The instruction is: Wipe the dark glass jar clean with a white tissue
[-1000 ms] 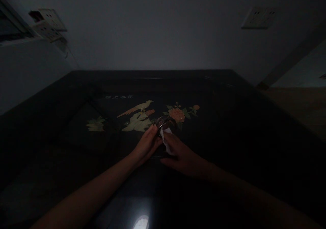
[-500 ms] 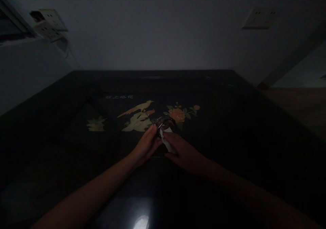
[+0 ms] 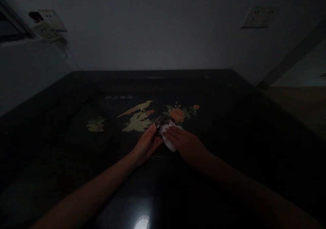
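Observation:
The scene is very dark. My left hand (image 3: 146, 144) grips a small clear glass object (image 3: 163, 121) standing on a black lacquered table (image 3: 229, 127). My right hand (image 3: 184, 141) presses a white tissue (image 3: 168, 141) against that glass object, fingers curled over the tissue. Both hands meet near the table's middle, just in front of an inlaid bird (image 3: 139, 115) and an orange flower (image 3: 176, 114). The shape of the glass object is hard to make out.
A wall rises behind the table, with socket plates at upper left (image 3: 47, 23) and upper right (image 3: 258, 17). A wooden floor (image 3: 300, 107) shows at the right. A light reflection (image 3: 141, 222) glints on the near tabletop.
My right hand has moved up and away from me, carrying the tissue onto the glass object. The left hand has stayed in place.

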Demonstrator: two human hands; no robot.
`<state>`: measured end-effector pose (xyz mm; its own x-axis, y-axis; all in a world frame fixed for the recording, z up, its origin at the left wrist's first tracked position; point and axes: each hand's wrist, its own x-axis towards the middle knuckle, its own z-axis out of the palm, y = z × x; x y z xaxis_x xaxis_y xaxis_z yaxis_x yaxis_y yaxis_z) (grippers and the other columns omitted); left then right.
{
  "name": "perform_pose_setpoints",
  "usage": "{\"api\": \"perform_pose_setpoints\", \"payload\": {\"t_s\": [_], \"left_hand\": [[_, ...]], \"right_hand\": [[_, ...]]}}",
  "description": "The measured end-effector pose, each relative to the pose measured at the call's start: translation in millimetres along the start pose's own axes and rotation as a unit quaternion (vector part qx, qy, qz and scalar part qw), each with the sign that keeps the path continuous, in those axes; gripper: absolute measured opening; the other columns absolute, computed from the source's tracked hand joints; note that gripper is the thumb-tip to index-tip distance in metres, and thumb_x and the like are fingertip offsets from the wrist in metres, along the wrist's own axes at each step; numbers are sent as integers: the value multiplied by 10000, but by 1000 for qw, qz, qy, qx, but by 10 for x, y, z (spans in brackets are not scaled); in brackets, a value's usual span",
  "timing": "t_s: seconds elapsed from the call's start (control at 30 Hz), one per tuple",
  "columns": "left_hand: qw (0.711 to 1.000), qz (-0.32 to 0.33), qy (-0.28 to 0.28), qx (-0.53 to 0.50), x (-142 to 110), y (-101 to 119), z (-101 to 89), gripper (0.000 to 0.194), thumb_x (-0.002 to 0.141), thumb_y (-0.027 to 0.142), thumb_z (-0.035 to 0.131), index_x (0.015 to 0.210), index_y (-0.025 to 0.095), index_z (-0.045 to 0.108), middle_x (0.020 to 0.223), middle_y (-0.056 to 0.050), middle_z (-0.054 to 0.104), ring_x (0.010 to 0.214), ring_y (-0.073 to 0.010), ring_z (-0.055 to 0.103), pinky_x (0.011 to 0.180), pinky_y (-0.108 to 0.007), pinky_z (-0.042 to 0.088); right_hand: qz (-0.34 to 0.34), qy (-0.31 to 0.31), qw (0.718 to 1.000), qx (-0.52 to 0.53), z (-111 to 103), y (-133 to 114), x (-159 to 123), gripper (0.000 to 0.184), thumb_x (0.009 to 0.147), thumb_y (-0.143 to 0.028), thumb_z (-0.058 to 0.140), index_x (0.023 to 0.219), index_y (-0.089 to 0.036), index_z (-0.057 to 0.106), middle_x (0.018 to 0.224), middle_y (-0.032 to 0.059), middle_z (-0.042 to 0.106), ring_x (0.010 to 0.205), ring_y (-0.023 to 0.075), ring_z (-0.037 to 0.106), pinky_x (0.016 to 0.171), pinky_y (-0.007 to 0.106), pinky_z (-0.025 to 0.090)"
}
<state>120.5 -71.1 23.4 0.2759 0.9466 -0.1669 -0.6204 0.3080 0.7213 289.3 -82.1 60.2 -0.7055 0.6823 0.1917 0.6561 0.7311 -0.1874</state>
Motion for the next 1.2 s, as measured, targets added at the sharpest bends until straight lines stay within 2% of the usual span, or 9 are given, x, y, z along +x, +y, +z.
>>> {"api": "perform_pose_setpoints", "payload": {"t_s": [0.1,0.2,0.4,0.47,0.53,0.67,0.87,1.07,1.2], "left_hand": [[1000,0,6,12,-5,0,7,393,812,401,650,1109,146,621,1099,-112,668,1005,-215,629,913,-332,485],[1000,-5,10,22,-9,-1,11,415,788,422,671,1096,148,624,1074,-104,677,1022,-227,625,929,-345,475],[999,19,17,42,-23,2,31,429,738,426,719,1071,169,635,1077,-83,681,1020,-228,622,891,-323,487],[999,21,19,44,-28,8,42,427,739,417,719,1080,175,633,1086,-83,679,1017,-225,623,877,-313,490],[999,20,21,42,-30,11,47,405,758,402,705,1088,180,630,1091,-83,677,1016,-222,623,877,-315,490],[999,15,19,38,-26,8,29,366,789,404,672,1068,171,636,1066,-86,681,992,-222,632,875,-331,496],[1000,9,1,19,-8,-2,6,390,790,412,672,1086,162,633,1056,-89,687,962,-198,638,859,-301,501],[1000,11,5,1,3,4,-1,337,799,383,671,1057,167,648,1085,-85,681,972,-181,631,854,-285,502],[1000,13,1,1,8,-8,-4,362,822,393,640,1103,165,632,1146,-105,658,1049,-208,608,911,-321,478]], "right_hand": [[27,22,993,110,84,-33,-14,509,823,23,369,1301,-72,519,1334,156,556,1263,231,484,1063,407,413],[48,53,966,249,161,-64,-31,538,811,6,370,1321,-104,497,1348,149,543,1262,232,485,1079,460,378],[122,49,830,542,105,-144,-5,457,852,-119,480,1302,-190,512,1323,80,571,1177,234,566,965,398,496],[132,37,810,570,69,-160,9,473,830,-114,508,1298,-183,512,1306,78,580,1156,234,579,925,377,524],[139,40,824,548,54,-164,14,467,833,-107,500,1295,-173,514,1284,86,595,1118,228,602,917,378,526],[98,60,888,445,62,-141,6,394,895,-106,409,1256,-168,552,1239,94,632,1091,207,620,957,388,493],[35,46,982,180,99,-65,-7,435,862,-32,411,1278,-80,531,1315,150,576,1225,223,534,1037,380,437],[-15,53,997,-53,56,-10,-2,400,888,-45,435,1255,-138,566,1310,107,590,1224,245,534,942,390,518],[-24,64,993,-91,30,-22,3,385,885,-44,445,1241,-108,576,1314,137,579,1247,286,509,943,441,515]]}}
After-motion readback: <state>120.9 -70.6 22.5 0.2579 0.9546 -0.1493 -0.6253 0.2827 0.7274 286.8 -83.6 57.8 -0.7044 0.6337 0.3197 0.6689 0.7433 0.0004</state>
